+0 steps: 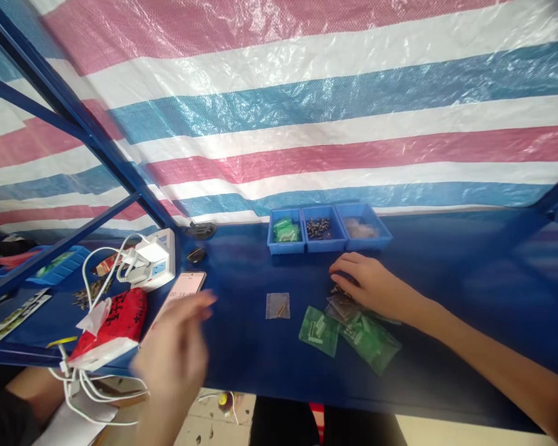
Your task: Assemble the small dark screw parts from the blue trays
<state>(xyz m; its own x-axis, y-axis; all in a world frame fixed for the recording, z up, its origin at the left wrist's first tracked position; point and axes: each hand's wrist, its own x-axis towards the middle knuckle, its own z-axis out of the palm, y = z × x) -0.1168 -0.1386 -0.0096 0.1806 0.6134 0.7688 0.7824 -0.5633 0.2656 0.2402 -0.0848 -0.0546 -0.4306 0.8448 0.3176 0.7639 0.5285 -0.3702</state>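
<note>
My right hand is bent down over a heap on the blue table. Its fingers curl over small dark pieces and a brownish clear bag; what they hold is hidden. Just below that hand lie a green bag and another green bag with pale pins inside. Farther left, a small clear bag with brass-coloured pins lies flat. My left hand is raised near the table's front edge, in front of a phone with a running timer. Motion smears its fingers.
At the back stand three joined blue bins: one with green bags, one with dark metal fittings, one with clear bags. On the left are a power strip, white cables, a red pouch and a blue metal frame. Another person's arm shows lower left.
</note>
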